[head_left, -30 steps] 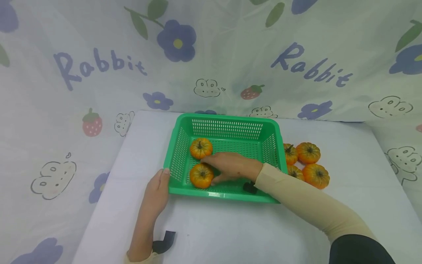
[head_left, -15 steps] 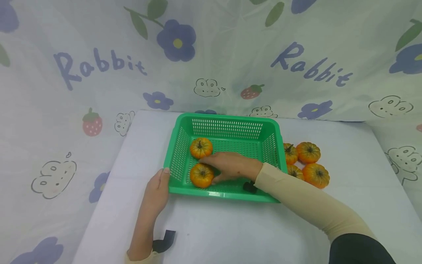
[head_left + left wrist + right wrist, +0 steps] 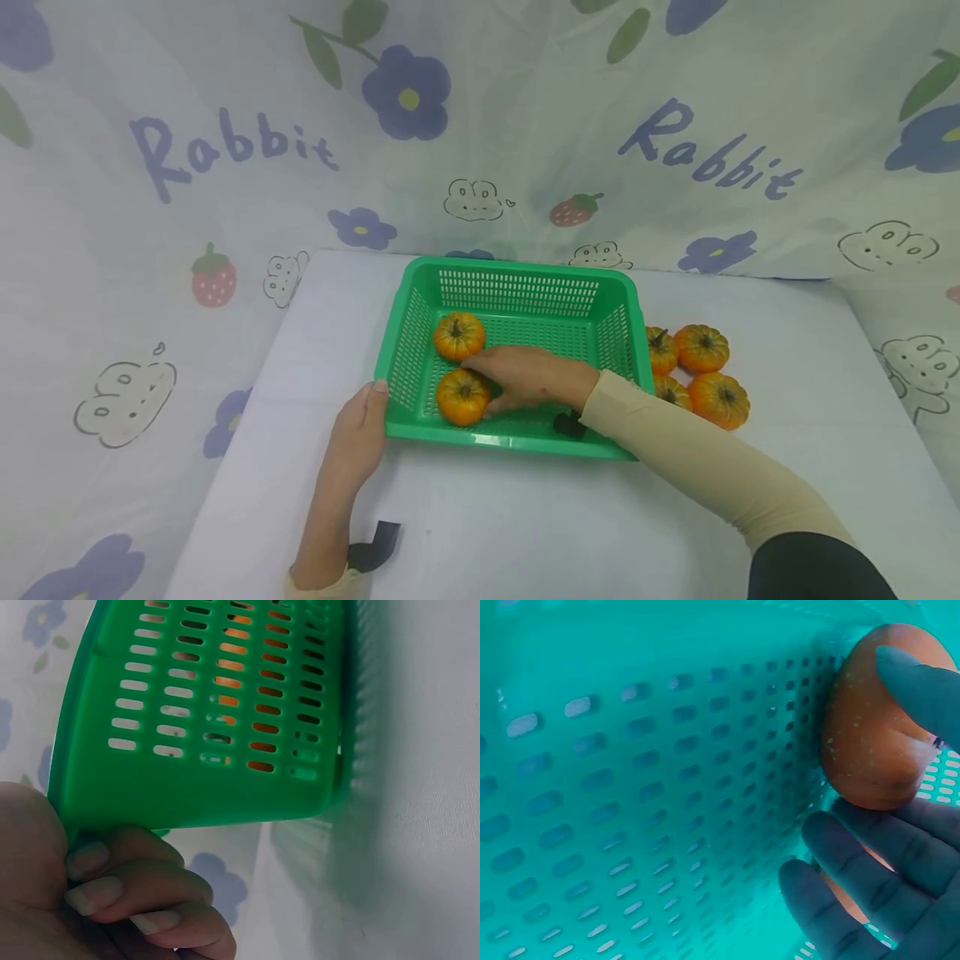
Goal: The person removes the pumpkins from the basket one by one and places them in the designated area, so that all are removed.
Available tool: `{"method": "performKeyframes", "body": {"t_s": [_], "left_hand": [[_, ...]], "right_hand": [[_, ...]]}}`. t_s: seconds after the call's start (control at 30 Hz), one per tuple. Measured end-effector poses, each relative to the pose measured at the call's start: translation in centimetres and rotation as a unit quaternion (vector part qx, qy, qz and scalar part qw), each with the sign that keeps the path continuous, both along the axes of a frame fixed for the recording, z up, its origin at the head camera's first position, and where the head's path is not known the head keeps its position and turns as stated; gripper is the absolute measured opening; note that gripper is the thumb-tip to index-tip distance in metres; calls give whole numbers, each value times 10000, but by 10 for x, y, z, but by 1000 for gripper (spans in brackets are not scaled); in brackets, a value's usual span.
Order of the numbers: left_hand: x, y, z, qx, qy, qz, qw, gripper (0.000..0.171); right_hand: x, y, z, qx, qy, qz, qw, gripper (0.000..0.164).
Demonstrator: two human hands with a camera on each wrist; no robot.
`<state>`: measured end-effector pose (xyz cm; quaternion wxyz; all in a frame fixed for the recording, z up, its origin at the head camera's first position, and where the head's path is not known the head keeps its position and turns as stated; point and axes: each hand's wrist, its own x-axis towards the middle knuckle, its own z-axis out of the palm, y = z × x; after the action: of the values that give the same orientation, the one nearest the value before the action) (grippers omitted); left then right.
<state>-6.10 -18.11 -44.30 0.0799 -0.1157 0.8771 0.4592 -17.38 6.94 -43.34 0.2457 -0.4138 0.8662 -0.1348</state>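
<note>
A green plastic basket (image 3: 465, 438) with slotted walls stands on the white table. At its front left corner my left hand (image 3: 360, 433) grips the rim, and in the left wrist view its fingers (image 3: 150, 892) are curled by the rim's underside. Inside, on the left, are two small orange pumpkins. My right hand (image 3: 517, 375) reaches in and holds the front pumpkin (image 3: 462, 400). In the right wrist view the thumb lies on one side of it and the other fingers (image 3: 877, 877) on the opposite side. Behind it sits the other pumpkin (image 3: 459, 337).
Several more pumpkins (image 3: 720, 400) cluster on the table just right of the basket, partly hidden by its wall and the right forearm. A cloth backdrop (image 3: 525, 108) with flowers and "Rabbit" lettering hangs behind the table (image 3: 510, 525).
Between the frames the front pumpkin shifts very slightly right and back under my right hand. My left hand keeps its hold on the basket, and the view itself moves a little.
</note>
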Motion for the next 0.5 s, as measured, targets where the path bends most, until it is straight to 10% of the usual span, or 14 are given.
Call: {"method": "performKeyframes", "body": {"t_s": [0.5], "left_hand": [[-1,-3,1,-48,-90,-30,9999,58]], "right_hand": [[3,4,16,-93,73,-84,9999,75]]}}
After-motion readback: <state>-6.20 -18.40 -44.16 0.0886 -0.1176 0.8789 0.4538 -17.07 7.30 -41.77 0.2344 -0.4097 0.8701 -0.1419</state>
